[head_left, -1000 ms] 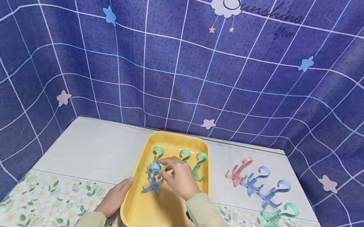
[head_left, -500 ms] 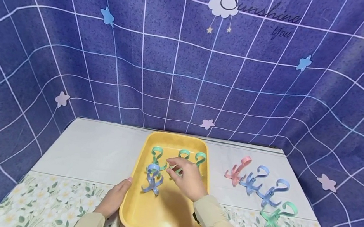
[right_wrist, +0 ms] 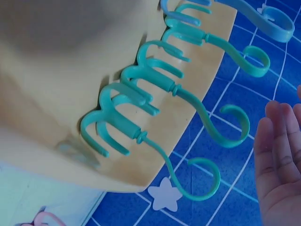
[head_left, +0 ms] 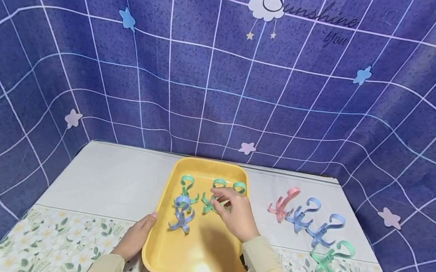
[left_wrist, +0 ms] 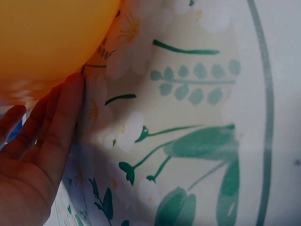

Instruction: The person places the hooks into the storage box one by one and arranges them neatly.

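Head view, listed left to right across the table [head_left: 109, 181].

Your left hand [head_left: 137, 238]: rests against the left rim of the yellow tray [head_left: 199, 258], near the table's front edge; fingers straight and relaxed, holding nothing. The left wrist view confirms it: your left hand [left_wrist: 35, 155] lies flat on the floral cloth [left_wrist: 188, 141], fingertips touching the tray's [left_wrist: 51, 33] underside.

Yellow tray: sits mid-table, long side running from front edge to back edge.

Blue hook [head_left: 182, 215]: stands in the tray's left half, just in front of a green hook [head_left: 187, 187].

Green hooks in the tray: three in a row along its back end, seen in the right wrist view as a leftmost green hook [right_wrist: 235, 52], a middle green hook [right_wrist: 188, 94] and a rightmost green hook [right_wrist: 155, 146].

Your right hand [head_left: 236, 214]: hovers over the tray's right half, close to the middle and rightmost green hooks; fingers spread apart and loose, gripping nothing. In the right wrist view your right hand [right_wrist: 280, 160] shows an open palm.

Loose hooks on the table's right side, well apart from the tray: pink hook [head_left: 284, 202], two blue hooks [head_left: 303, 214] [head_left: 324, 229], and one green hook [head_left: 331, 257] nearest the front edge.
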`<state>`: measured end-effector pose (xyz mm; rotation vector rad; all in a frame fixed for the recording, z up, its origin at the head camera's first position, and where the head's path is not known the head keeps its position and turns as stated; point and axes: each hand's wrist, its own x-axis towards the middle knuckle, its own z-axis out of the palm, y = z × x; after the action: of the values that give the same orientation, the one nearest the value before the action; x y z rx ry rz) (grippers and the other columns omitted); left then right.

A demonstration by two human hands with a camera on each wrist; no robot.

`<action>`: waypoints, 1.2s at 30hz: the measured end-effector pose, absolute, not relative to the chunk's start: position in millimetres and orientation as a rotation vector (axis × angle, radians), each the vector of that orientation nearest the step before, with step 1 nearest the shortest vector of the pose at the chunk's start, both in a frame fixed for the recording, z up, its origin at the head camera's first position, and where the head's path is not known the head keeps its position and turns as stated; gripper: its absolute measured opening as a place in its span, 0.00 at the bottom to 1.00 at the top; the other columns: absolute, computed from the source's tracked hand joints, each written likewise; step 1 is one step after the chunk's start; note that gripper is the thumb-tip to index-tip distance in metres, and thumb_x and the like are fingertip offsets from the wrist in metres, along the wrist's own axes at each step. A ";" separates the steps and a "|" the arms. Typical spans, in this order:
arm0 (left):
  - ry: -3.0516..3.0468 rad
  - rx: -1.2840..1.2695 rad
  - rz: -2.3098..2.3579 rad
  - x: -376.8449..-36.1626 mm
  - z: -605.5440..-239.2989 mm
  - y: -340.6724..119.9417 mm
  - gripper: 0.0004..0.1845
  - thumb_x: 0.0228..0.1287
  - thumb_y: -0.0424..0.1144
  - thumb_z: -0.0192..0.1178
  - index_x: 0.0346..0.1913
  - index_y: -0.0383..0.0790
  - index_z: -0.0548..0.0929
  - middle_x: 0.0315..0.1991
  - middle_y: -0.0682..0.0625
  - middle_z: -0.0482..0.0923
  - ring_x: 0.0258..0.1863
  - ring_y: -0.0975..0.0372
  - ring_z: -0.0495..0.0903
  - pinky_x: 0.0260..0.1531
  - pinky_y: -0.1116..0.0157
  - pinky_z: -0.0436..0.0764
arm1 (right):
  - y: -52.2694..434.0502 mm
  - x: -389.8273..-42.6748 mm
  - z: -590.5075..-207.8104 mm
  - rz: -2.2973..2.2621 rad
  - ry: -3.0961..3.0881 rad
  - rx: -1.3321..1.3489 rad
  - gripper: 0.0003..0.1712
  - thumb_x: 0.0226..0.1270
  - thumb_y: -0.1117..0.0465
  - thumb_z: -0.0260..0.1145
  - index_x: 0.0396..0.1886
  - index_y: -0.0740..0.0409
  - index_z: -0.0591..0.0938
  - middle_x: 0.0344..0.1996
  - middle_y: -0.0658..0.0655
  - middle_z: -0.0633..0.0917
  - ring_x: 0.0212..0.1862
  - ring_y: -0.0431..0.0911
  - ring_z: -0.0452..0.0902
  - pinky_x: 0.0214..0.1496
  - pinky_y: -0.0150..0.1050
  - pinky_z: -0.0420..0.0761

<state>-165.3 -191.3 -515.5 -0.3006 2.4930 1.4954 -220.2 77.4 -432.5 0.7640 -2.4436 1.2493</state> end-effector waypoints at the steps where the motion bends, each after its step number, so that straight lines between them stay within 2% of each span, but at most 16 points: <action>1: 2.490 -0.301 1.494 -165.8 -515.3 -191.3 0.46 0.77 0.70 0.28 0.79 0.35 0.58 0.74 0.34 0.63 0.74 0.36 0.59 0.73 0.38 0.54 | 79.5 -220.3 -432.3 1.248 -2.437 0.764 0.14 0.65 0.69 0.73 0.50 0.61 0.87 0.42 0.57 0.89 0.39 0.47 0.86 0.40 0.42 0.88; 14: 2.496 -0.305 1.455 -168.9 -517.9 -192.6 0.47 0.76 0.72 0.26 0.79 0.36 0.59 0.71 0.35 0.68 0.71 0.37 0.65 0.71 0.38 0.59 | 104.2 -219.5 -427.5 1.227 -2.364 0.669 0.14 0.62 0.70 0.75 0.47 0.57 0.89 0.40 0.53 0.89 0.37 0.44 0.85 0.39 0.43 0.88; 17: 2.477 -0.322 1.467 -169.6 -518.7 -192.9 0.47 0.75 0.72 0.26 0.77 0.38 0.63 0.63 0.37 0.77 0.62 0.41 0.76 0.67 0.39 0.68 | 111.0 -219.1 -427.4 1.215 -2.338 0.648 0.14 0.61 0.71 0.75 0.47 0.59 0.89 0.40 0.54 0.89 0.37 0.45 0.86 0.38 0.43 0.88; 19: 2.464 -0.333 1.471 -170.1 -519.3 -193.0 0.47 0.74 0.73 0.26 0.77 0.39 0.64 0.60 0.40 0.79 0.59 0.44 0.79 0.66 0.40 0.70 | 115.6 -218.5 -427.7 1.212 -2.319 0.629 0.13 0.62 0.71 0.75 0.46 0.60 0.89 0.40 0.54 0.89 0.37 0.45 0.86 0.38 0.42 0.88; 21: 2.456 -0.338 1.476 -170.5 -519.7 -192.8 0.47 0.74 0.74 0.26 0.77 0.40 0.64 0.61 0.39 0.79 0.61 0.43 0.78 0.67 0.39 0.69 | 120.4 -217.4 -428.2 1.220 -2.307 0.605 0.13 0.62 0.71 0.75 0.46 0.61 0.88 0.40 0.54 0.89 0.37 0.45 0.86 0.37 0.42 0.88; 24: 2.459 -0.335 1.456 -170.4 -519.8 -192.7 0.49 0.73 0.74 0.25 0.79 0.39 0.59 0.71 0.36 0.69 0.71 0.39 0.66 0.71 0.37 0.60 | 127.8 -215.9 -428.7 1.228 -2.299 0.558 0.12 0.62 0.71 0.75 0.46 0.62 0.88 0.40 0.55 0.89 0.37 0.46 0.86 0.37 0.41 0.88; 27: 2.486 -0.325 1.440 -169.4 -519.0 -192.5 0.48 0.75 0.73 0.25 0.80 0.37 0.56 0.74 0.35 0.63 0.73 0.36 0.59 0.72 0.37 0.55 | 135.7 -215.0 -429.0 1.219 -2.291 0.520 0.12 0.62 0.71 0.75 0.45 0.62 0.88 0.41 0.56 0.89 0.37 0.47 0.86 0.37 0.42 0.88; 33: 2.498 -0.326 1.437 -168.5 -517.2 -191.2 0.48 0.75 0.72 0.26 0.79 0.37 0.58 0.71 0.34 0.68 0.71 0.36 0.64 0.70 0.36 0.58 | 154.1 -213.2 -430.0 1.182 -2.287 0.435 0.12 0.62 0.70 0.75 0.45 0.61 0.89 0.39 0.56 0.90 0.35 0.49 0.87 0.36 0.43 0.88; 36: 2.489 -0.335 1.438 -169.4 -517.2 -190.4 0.48 0.74 0.73 0.25 0.79 0.37 0.58 0.70 0.35 0.69 0.70 0.36 0.65 0.70 0.36 0.59 | 164.8 -212.4 -431.3 1.151 -2.289 0.383 0.11 0.62 0.70 0.75 0.45 0.61 0.89 0.38 0.57 0.90 0.33 0.49 0.87 0.35 0.40 0.88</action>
<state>-169.4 -190.4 -517.2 -0.3352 2.4890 1.4377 -212.4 164.8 -431.3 0.3832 -2.2892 1.1512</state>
